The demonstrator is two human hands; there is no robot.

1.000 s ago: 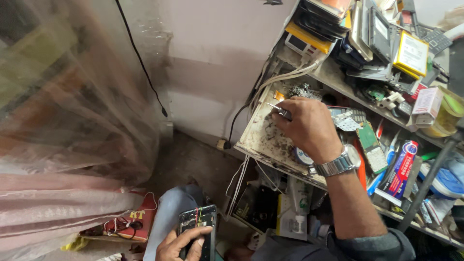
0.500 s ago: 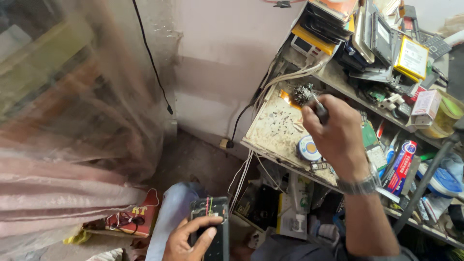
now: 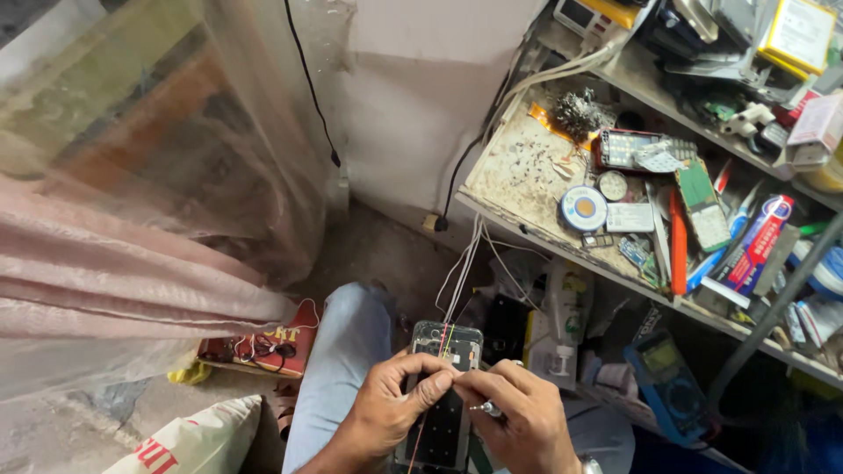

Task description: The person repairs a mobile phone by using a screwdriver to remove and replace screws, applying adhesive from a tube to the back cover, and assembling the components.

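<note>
An opened mobile phone with its back off rests over my lap, between my knees. My left hand grips the phone's left side, thumb and fingers across its middle. My right hand is closed on a small metal-tipped tool and touches the phone's right edge, fingertips meeting those of the left hand. Thin red and white wires run from the phone up to the shelf.
A cluttered work shelf at upper right holds a solder reel, a red phone, circuit boards and tubes. A blue multimeter lies below. A plastic curtain hangs at left; a black cable runs down the wall.
My right hand has come down from the shelf to the phone in my lap, carrying the small tool. The view has tilted down and my left hand now holds the phone higher.
</note>
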